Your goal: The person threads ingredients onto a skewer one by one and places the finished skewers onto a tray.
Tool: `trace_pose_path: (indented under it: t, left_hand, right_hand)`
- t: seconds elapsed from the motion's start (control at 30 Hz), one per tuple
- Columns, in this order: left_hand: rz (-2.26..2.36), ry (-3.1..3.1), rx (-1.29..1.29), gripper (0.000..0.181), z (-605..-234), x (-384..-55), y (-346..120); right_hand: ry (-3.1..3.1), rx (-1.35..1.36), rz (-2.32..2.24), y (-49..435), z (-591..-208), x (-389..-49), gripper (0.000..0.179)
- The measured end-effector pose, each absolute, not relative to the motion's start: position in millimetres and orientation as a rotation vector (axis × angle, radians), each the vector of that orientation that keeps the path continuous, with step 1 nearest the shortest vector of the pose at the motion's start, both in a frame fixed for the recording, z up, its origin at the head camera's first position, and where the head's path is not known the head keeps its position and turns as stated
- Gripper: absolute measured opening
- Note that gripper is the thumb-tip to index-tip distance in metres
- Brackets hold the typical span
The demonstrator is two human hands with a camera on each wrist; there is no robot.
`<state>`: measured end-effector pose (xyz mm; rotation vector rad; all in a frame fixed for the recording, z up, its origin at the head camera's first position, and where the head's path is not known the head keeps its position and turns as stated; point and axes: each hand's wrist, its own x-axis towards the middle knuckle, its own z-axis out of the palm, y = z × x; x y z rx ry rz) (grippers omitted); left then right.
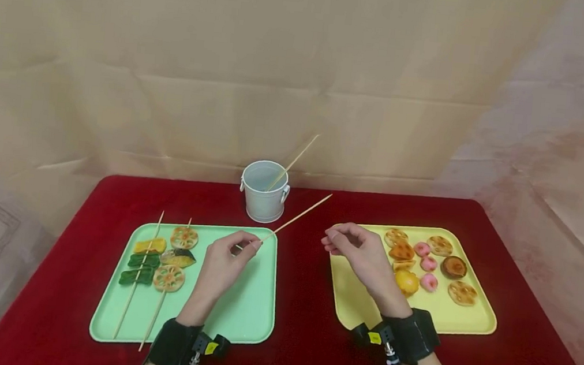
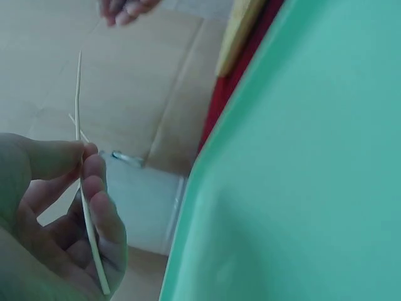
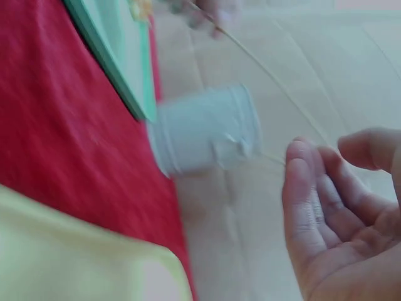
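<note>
My left hand pinches a thin wooden skewer between thumb and fingertips, above the green tray. The bare skewer slants up and to the right, its far end past the tray's edge; in the left wrist view its other end lies across my fingers. My right hand hovers by the left side of the yellow tray. Its fingers are loosely bent, thumb apart from them in the right wrist view, with nothing held.
On the green tray lie two loaded skewers, one with yellow and green pieces, one with lotus root slices and a dark-rimmed slice. A white bucket behind holds another skewer. Several food pieces, including pink balls, sit on the yellow tray.
</note>
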<state>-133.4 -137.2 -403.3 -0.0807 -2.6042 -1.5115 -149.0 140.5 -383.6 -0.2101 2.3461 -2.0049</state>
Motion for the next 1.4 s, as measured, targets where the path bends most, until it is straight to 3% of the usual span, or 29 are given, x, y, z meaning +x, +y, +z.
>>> trace_pose_path:
  t: [0.23, 0.5, 1.0, 1.4]
  left_hand:
    - [-1.473, -2.663, -0.093, 0.015, -400.7, -136.5, -144.9]
    - [-1.414, -2.679, -0.06, 0.016, -395.7, -138.4, -152.9]
    - [-1.415, -2.65, -0.085, 0.012, -402.9, -137.9, -148.9]
    - [-1.406, -2.668, -0.093, 0.011, -404.6, -140.0, -144.7]
  right_hand:
    - [2.66, -0.089, -1.71, 204.1, -354.5, -149.0, 0.036]
    - [2.994, -0.076, -0.859, 260.3, -361.3, -192.3, 0.032]
    - [2.855, -0.071, -0.56, 263.1, -386.5, -219.8, 0.036]
    - [2.958, -0.027, -0.571, 266.5, -371.7, -217.5, 0.034]
